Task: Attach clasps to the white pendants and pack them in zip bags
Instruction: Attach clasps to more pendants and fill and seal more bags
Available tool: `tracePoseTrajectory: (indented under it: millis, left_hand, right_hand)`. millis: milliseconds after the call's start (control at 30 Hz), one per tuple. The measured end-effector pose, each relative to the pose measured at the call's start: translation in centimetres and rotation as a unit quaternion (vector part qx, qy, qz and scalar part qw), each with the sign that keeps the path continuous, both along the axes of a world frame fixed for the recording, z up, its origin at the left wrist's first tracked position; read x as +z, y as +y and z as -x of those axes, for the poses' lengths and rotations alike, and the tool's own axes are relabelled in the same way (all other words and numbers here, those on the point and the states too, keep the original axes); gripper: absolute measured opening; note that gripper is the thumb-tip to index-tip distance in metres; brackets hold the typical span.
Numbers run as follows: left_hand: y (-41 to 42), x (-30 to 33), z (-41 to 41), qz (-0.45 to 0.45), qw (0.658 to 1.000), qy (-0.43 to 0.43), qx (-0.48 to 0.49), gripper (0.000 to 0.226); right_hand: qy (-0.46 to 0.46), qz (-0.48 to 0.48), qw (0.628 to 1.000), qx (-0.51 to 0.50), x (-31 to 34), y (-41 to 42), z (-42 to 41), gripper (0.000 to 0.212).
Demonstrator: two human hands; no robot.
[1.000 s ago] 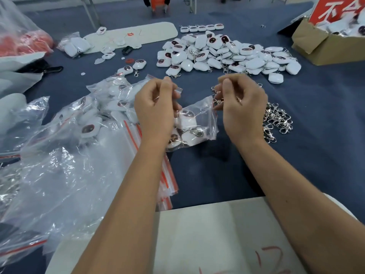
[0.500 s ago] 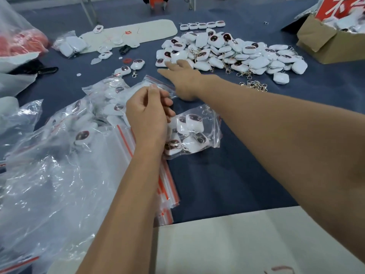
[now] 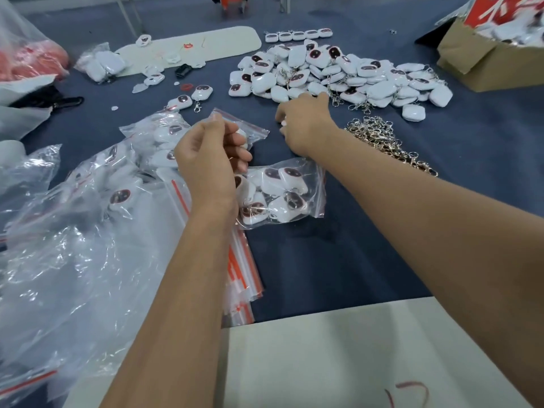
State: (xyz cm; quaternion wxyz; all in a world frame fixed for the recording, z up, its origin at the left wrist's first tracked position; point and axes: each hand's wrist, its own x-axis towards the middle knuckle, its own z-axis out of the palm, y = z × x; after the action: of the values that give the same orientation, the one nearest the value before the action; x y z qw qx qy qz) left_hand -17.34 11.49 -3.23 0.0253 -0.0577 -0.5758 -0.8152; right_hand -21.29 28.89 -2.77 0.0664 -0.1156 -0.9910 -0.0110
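Note:
My left hand is curled and pinches the upper left edge of a clear zip bag, which lies on the blue cloth with several white pendants inside. My right hand is further back, at the near edge of the pile of white pendants. Its fingers are curled around a white pendant, of which only a small part shows. A heap of metal clasps lies just right of my right wrist.
Filled zip bags are heaped to the left, beside a large crumpled plastic bag. A stack of red-striped flat zip bags lies under my left forearm. A cardboard box sits far right, and a white board is at the near edge.
My right hand let go of the bag, reached out flat to the pendant pile, then drew back a little with fingers curled round a pendant. My left hand kept hold of the bag.

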Motion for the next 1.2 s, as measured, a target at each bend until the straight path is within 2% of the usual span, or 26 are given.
tracePoseTrajectory:
  millis: [67,167,233,300,367,533,633,733,867,933,1200]
  left_hand:
    - [0.3,0.2,-0.3,0.002,0.999,0.041,-0.022,0.03]
    - [1.1,0.1,-0.9,0.016,0.994,0.077,-0.081,0.03]
    - [1.6,-0.1,-1.2,0.037,0.991,0.077,-0.107,0.029]
    - [1.9,-0.4,-1.3,0.063,0.988,0.072,-0.121,0.029]
    - [2.0,-0.6,-1.4,0.097,0.984,0.072,-0.129,0.028]
    - [2.4,-0.8,-2.2,0.212,0.958,0.126,-0.144,0.016]
    - [2.5,-0.7,-2.3,0.242,0.949,0.14,-0.143,0.009]
    - [2.4,-0.7,-2.2,0.249,0.949,0.139,-0.134,0.007]
    - [2.4,-0.9,-2.0,0.282,0.939,0.15,-0.129,0.006]
    - [2.5,-1.0,-1.9,0.287,0.935,0.151,-0.143,0.006]
    - [2.3,-0.9,-2.0,0.275,0.937,0.135,-0.168,0.004]
  right_hand:
    - [0.019,0.069,0.997,-0.008,0.1,0.5,-1.4,0.028]
    - [0.14,0.198,0.97,-0.007,0.4,0.8,-4.6,0.04]
    - [0.229,0.284,0.931,-0.004,0.8,0.1,-7.6,0.057]
    - [0.271,0.345,0.899,0.003,0.6,-0.8,-10.3,0.064]
    - [0.288,0.412,0.864,0.013,-0.1,-1.7,-12.7,0.062]
    - [0.302,0.589,0.748,0.047,-2.5,-2.2,-15.2,0.058]
    - [0.288,0.627,0.721,0.055,-3.0,-2.2,-15.1,0.059]
    - [0.284,0.636,0.715,0.059,-3.0,-1.9,-14.9,0.055]
    - [0.281,0.683,0.673,0.045,-2.9,-1.5,-14.4,0.027]
    - [0.288,0.696,0.657,0.033,-3.0,-1.4,-14.1,0.019]
    - [0.293,0.713,0.636,0.03,-3.0,-1.5,-13.7,0.018]
